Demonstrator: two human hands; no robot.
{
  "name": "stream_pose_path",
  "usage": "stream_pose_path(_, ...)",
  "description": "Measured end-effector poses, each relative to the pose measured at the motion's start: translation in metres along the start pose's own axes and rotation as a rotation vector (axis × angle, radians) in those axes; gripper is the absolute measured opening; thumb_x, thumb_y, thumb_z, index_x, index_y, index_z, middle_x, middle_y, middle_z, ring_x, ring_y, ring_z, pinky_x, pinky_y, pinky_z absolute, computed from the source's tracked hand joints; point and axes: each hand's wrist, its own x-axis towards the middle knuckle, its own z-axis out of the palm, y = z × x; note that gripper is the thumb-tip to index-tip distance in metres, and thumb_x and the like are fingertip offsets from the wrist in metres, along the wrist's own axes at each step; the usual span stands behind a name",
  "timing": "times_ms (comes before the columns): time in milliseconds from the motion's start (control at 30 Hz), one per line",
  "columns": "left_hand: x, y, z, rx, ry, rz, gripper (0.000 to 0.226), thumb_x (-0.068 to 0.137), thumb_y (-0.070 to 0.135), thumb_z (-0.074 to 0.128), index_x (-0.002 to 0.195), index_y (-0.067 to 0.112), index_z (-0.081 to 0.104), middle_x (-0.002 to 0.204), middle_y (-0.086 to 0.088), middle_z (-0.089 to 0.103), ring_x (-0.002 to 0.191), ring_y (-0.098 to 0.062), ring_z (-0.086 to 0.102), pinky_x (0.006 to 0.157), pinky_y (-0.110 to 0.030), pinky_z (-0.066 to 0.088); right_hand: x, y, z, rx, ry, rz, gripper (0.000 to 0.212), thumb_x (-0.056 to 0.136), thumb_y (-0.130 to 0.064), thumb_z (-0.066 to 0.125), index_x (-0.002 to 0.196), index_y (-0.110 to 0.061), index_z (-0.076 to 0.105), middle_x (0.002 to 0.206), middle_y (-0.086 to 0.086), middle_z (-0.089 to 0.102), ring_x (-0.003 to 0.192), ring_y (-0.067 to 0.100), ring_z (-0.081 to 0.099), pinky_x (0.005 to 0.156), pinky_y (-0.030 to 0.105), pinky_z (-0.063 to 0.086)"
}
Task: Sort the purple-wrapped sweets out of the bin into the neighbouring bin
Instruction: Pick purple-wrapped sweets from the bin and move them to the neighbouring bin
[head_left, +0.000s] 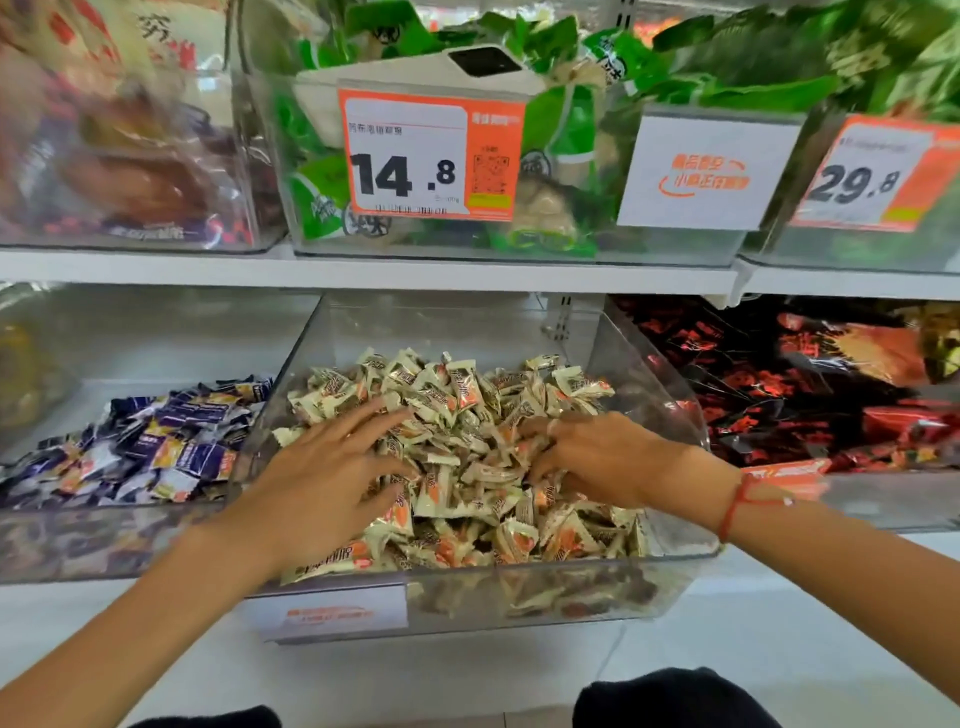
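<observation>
Left bin (31, 540): clear plastic, holding a heap of purple sweets (171, 447); taken to be the destination, since the purple wrappers are already gathered there, just beside the middle bin

Middle bin (670, 395): clear, tilted toward the aisle so the contents slide forward within reach. It is filled with cream sweets (467, 415) marked in orange. No purple wrapper can be made out on the surface of this heap; any strays are judged to lie buried

Left hand (332, 467): laid flat on the left part of the cream heap, fingers spread and nearly straight, nothing gripped. The spread is read as raking, to turn over the top layer and expose what is below

Right hand (587, 457): set on the right part of the heap, fingers bent down and pushed in among the wrappers; the tips are hidden, so it cannot be told whether a sweet is pinched. A red cord (737, 506) is worn on this wrist

Right bin (883, 504): red and black packets, well clear of both hands, not part of the sort

Upper shelf: price tag (431, 150) clipped to a bin of green packets

Judgement: search step in hand; no transfer under way
</observation>
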Motion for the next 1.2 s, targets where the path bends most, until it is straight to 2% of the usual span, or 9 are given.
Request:
stream_pose_path(100,0.000,0.003,0.001,-0.006,0.014,-0.022,0.053,0.090,0.064,0.016,0.128,0.048,0.048,0.152,0.022,-0.017,0.140,-0.005,-0.022,0.107,-0.032,-0.014,-0.007,0.007,-0.012,0.068,-0.037,0.110,0.046,0.092,-0.011,0.053,0.125,-0.043,0.057,0.147,-0.006,0.041,0.131,0.018,0.044,0.090,0.030,0.046)
stream_pose_path(233,0.001,0.010,-0.001,0.011,0.011,-0.063,0.047,0.088,0.067,0.028,0.120,0.046,0.054,0.150,0.022,-0.018,0.141,-0.005,-0.019,0.107,-0.032,-0.014,0.001,-0.015,-0.025,0.225,0.202,-0.027,0.034,0.093,-0.012,0.054,0.116,-0.034,0.064,0.126,-0.013,0.058,0.120,0.007,0.051,0.084,0.007,0.036)
stream_pose_path(300,0.002,0.012,-0.004,-0.020,0.015,-0.087,0.044,0.085,0.070,0.038,0.116,0.044,0.057,0.152,0.022,-0.015,0.144,-0.007,-0.012,0.109,-0.033,-0.010,0.019,-0.040,-0.021,0.378,0.215,-0.143,0.031,0.095,-0.030,0.057,0.126,-0.032,0.058,0.135,-0.009,0.054,0.127,0.010,0.046,0.104,0.025,0.037)
stream_pose_path(367,0.003,0.012,-0.004,-0.023,0.028,-0.097,0.039,0.085,0.065,0.047,0.114,0.043,0.057,0.154,0.022,-0.012,0.145,-0.009,-0.006,0.113,-0.032,-0.002,0.042,-0.059,-0.005,0.340,0.089,-0.166,0.053,0.093,-0.047,0.053,0.143,-0.036,0.037,0.152,-0.002,0.036,0.140,0.020,0.030,0.114,0.042,0.024)
stream_pose_path(500,0.004,0.009,-0.002,-0.021,0.067,-0.110,0.040,0.085,0.057,0.055,0.123,0.042,0.053,0.156,0.020,-0.006,0.145,-0.009,0.004,0.116,-0.032,0.007,0.057,-0.057,0.017,0.253,0.007,-0.150,0.064,0.097,-0.046,0.045,0.150,-0.042,0.009,0.161,-0.003,0.011,0.148,0.024,0.008,0.117,0.051,0.010)
stream_pose_path(700,0.005,0.010,-0.003,0.033,0.062,-0.124,0.042,0.088,0.046,0.058,0.129,0.042,0.050,0.157,0.017,-0.006,0.145,-0.012,0.007,0.117,-0.035,0.006,0.041,-0.025,0.016,0.097,-0.079,-0.124,0.040,0.101,-0.035,0.039,0.141,-0.034,0.043,0.158,-0.010,0.018,0.148,0.021,0.010,0.118,0.048,0.022)
stream_pose_path(933,0.007,0.008,0.000,0.082,0.084,-0.109,0.039,0.090,0.040,0.056,0.128,0.041,0.052,0.158,0.016,-0.004,0.145,-0.013,0.010,0.117,-0.036,0.011,0.015,-0.016,-0.014,0.062,-0.149,-0.072,0.036,0.100,-0.026,0.045,0.133,-0.038,0.052,0.158,-0.015,0.016,0.144,0.016,0.023,0.112,0.039,0.031)
stream_pose_path(1033,0.006,0.005,0.003,0.070,0.111,-0.097,0.039,0.090,0.044,0.055,0.129,0.042,0.052,0.158,0.015,-0.004,0.144,-0.012,0.011,0.117,-0.034,0.009,0.005,-0.008,-0.030,0.031,-0.174,-0.040,0.034,0.095,-0.033,0.050,0.127,-0.043,0.056,0.158,-0.014,0.020,0.145,0.015,0.018,0.115,0.040,0.024)
stream_pose_path(1200,0.005,0.009,0.008,0.021,0.167,-0.111,0.039,0.089,0.045,0.057,0.128,0.040,0.053,0.158,0.015,-0.001,0.143,-0.012,0.015,0.116,-0.033,0.004,0.001,0.006,-0.050,0.009,-0.210,0.058,0.025,0.093,-0.048,0.048,0.110,-0.044,0.066,0.134,-0.014,0.053,0.128,0.014,0.040,0.104,0.037,0.035)
